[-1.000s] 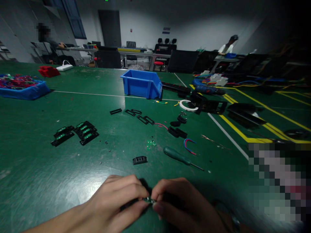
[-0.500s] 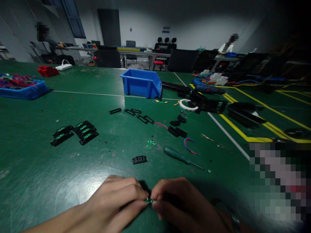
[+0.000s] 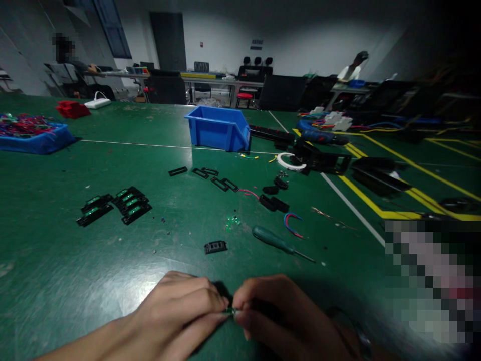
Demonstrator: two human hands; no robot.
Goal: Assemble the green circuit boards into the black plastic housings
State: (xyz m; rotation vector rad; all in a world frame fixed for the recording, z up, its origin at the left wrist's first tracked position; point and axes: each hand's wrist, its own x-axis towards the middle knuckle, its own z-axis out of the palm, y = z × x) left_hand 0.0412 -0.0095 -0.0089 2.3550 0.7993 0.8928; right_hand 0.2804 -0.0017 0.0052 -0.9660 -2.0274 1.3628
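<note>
My left hand (image 3: 180, 311) and my right hand (image 3: 280, 313) meet at the near edge of the green table (image 3: 56, 260). Both pinch one small part (image 3: 230, 311) with a green glint between their fingertips; a dark piece shows behind it, mostly hidden by the fingers. A small black housing (image 3: 215, 246) lies just beyond my hands. A green-handled screwdriver (image 3: 280, 243) rests to the right of it. At the left lies a cluster of black housings with green boards (image 3: 116, 204).
Black frames (image 3: 210, 178) and black parts (image 3: 274, 200) lie mid-table, with red and blue wire (image 3: 292, 224). A blue bin (image 3: 220, 129), tape roll (image 3: 287, 161) and blue tray of wires (image 3: 32, 134) stand farther back. People sit at distant desks.
My hands stay together on the small part; the fingertips have closed slightly more over it. Nothing else on the table has moved.
</note>
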